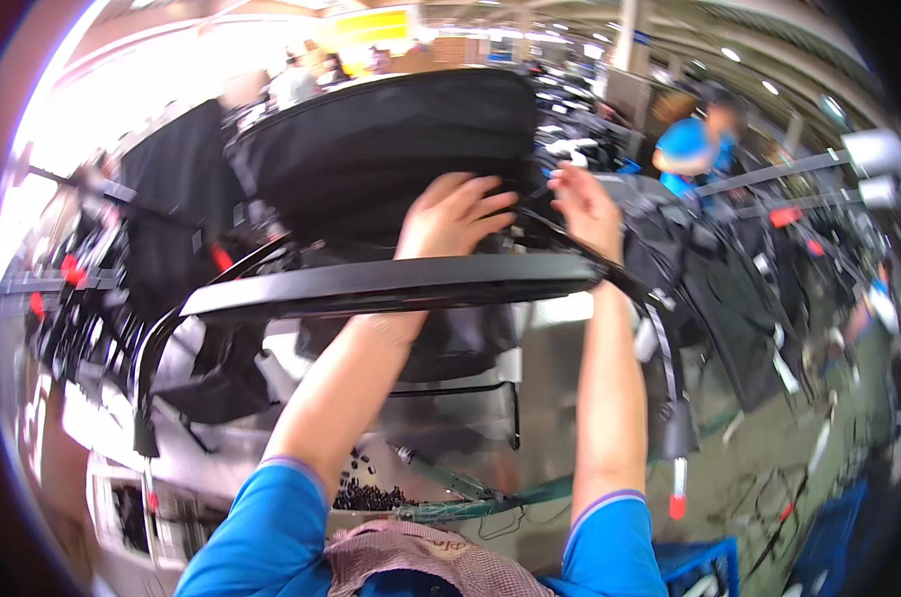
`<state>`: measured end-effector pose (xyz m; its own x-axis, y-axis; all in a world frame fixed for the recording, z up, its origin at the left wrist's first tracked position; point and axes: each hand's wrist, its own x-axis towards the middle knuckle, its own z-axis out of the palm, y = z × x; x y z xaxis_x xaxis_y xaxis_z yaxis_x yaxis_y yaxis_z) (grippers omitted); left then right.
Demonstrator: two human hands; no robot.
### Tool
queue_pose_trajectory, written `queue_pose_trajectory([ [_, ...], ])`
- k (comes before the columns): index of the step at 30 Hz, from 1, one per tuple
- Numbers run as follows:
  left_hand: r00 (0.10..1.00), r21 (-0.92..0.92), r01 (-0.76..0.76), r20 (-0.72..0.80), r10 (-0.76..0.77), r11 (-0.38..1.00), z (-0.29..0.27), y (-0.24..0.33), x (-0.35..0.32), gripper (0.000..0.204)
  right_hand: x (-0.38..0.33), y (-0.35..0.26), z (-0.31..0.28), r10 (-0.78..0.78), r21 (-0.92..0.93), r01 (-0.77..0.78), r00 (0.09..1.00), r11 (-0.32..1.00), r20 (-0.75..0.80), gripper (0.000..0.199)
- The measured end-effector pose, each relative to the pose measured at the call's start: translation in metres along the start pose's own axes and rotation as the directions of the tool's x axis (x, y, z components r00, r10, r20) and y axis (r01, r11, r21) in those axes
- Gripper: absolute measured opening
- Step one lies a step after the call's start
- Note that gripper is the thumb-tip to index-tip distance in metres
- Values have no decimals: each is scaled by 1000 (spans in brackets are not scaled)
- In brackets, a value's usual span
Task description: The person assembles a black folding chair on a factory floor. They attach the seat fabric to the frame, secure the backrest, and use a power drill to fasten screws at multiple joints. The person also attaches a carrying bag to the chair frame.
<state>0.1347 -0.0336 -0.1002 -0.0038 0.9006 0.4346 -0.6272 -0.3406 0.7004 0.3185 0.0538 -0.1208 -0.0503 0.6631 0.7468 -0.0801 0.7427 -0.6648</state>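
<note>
A black fabric panel (391,139) stands upright in front of me, joined to a dark tubular frame that looks like part of a stroller. A wide, flat black crossbar (391,283) runs across it nearer to me, and both my forearms pass beneath this bar. My left hand (450,217) is at the panel's lower right part, its fingers spread and pointing right; whether it touches the cloth is unclear. Beside the frame's right tube (560,231), my right hand (588,207) is raised, fingers loosely bent and apart. I make out nothing in either hand.
Similar black fabric pieces (729,308) hang at the right, and another dark panel (177,199) stands left. Small black parts (371,493) lie below in a pile. A person in a blue shirt (684,149) is farther back right. Blue crate edges (704,559) show at the bottom.
</note>
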Motion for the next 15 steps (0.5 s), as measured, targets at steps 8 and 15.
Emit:
queue_pose_trajectory([
  [8, 988, 154, -64, -132, 84, 986, 16, -15, 41, 28, 27, 1, 5, 236, 172, -279, 943, 945, 234, 38],
  [15, 956, 26, 0, -294, 8, 1000, 11, -2, 56, 21, 23, -3, 32, 223, 192, -258, 957, 947, 184, 37],
])
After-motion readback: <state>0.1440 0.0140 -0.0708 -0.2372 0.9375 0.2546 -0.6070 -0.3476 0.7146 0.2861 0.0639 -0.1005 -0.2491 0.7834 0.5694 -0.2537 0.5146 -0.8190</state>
